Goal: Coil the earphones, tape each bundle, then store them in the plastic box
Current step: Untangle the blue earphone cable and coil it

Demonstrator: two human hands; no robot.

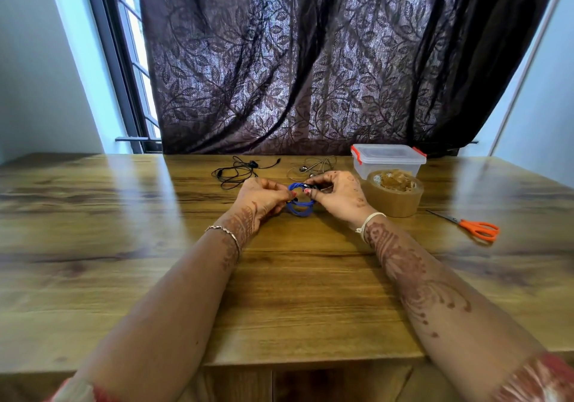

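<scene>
Wood table point(124, 231): L hand point(264, 196) & R hand point(338, 195) pinched blue coil point(299, 211); I judged loops needed holding tight till tape point(396, 204).

1. I have a single view, from the camera worn on my head. It faces forward and tilts down over the bench point(93, 246).
2. My forearms come in from the two bottom corners. They reach up to my left hand point(261, 198) and right hand point(337, 196), which pinch the blue earphones point(299, 206) about mid-frame, at arm's reach from the lens.
3. The near edge of the bench lies low in the frame, and its far edge crosses just above my hands.
4. The upper half shows the curtain point(310, 60) straight ahead, with a window point(130, 44) at upper left.
5. The wide lens bends straight lines near the borders.
</scene>
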